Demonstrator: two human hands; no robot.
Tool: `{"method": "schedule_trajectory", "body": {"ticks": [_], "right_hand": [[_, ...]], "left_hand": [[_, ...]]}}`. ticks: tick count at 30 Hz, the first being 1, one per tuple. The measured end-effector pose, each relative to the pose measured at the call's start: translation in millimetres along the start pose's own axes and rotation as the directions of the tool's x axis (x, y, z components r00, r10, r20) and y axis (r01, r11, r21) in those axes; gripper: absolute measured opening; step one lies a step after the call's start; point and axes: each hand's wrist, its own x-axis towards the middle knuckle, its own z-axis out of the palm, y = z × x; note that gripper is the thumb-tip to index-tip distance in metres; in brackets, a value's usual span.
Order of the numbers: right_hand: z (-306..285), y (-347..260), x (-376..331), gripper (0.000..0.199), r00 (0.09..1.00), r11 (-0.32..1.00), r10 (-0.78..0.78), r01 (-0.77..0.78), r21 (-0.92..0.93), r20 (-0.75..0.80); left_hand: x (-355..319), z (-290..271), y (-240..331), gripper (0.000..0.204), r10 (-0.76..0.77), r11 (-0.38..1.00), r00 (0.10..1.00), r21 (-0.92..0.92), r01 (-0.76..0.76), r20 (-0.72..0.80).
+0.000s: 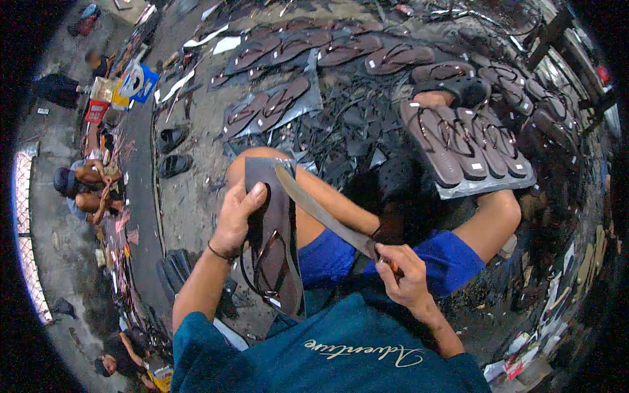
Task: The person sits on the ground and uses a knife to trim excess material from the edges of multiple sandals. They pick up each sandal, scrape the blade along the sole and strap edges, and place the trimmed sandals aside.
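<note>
Flip-flop sole [272, 229], dark brown, sits right in the left hand [237, 219], held up over the person's knee with its strap loops hanging at the near end. Fingers are wrapped around its left edge, thumb pressed on the face. Its long axis runs pretty much away from the body, toe end pointing out. Right hand [404, 274] is fisted on a long knife [324, 213], blade tip touching the sole's top edge.

Dark flip-flops [393, 57] are lying in rows across the far floor — a batch [468, 147] is sitting right on a grey sheet; two seated people [88, 187] are working far left.
</note>
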Motion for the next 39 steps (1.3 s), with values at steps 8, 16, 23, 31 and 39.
{"method": "schedule_trajectory", "body": {"ticks": [8,16,23,31,39], "right_hand": [[-17,-22,3,0.033,0.995,0.99,0.004,0.011,-0.142,0.104],[-73,-77,69,0.029,0.92,0.99,0.121,-0.085,-0.112,0.373],[-66,-80,127,0.033,0.804,0.999,-0.038,0.038,0.012,0.593],[-53,-58,110,0.055,0.956,0.836,0.098,-0.229,0.498,0.275],[-19,-31,65,0.056,0.986,0.888,0.169,-0.156,0.432,0.008]], "left_hand": [[-28,2,-21,0.044,-0.047,0.999,0.993,-0.007,0.048,0.111],[-38,28,2,0.037,-0.234,0.972,0.938,0.071,0.223,0.255],[-35,48,6,0.044,-0.177,0.968,0.886,0.238,0.079,0.427],[-18,67,93,0.037,0.41,0.655,0.86,0.557,-0.51,0.305],[-15,123,-94,0.035,-0.015,0.574,0.999,-0.819,-0.019,-0.034]]}}
